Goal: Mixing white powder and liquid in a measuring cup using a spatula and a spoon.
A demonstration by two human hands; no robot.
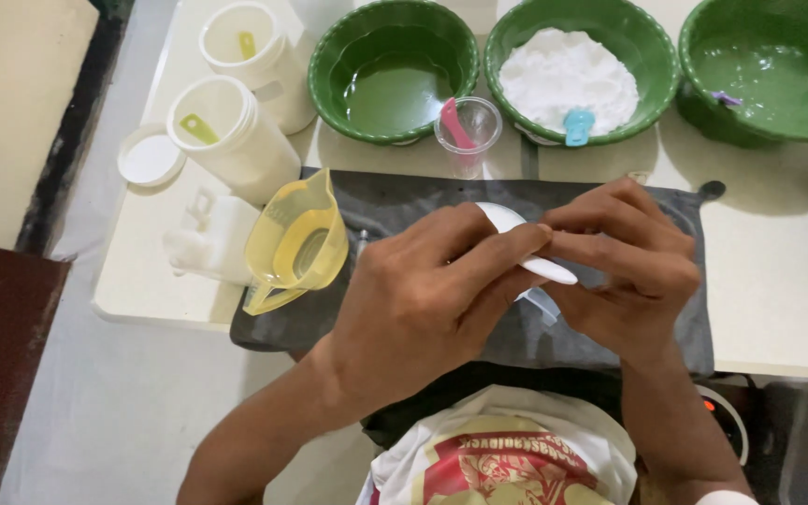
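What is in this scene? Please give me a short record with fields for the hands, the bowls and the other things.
left hand: left hand pinches the white spoon from above
right hand: right hand grips the same spoon at its other side
surface: grey cloth on a pale table
bowls: three green bowls; left bowl holds clear liquid, middle bowl white powder, right bowl liquid
near left hand: yellow measuring jug, empty
others: small clear cup with pink scoop; two white jars, open; loose lid
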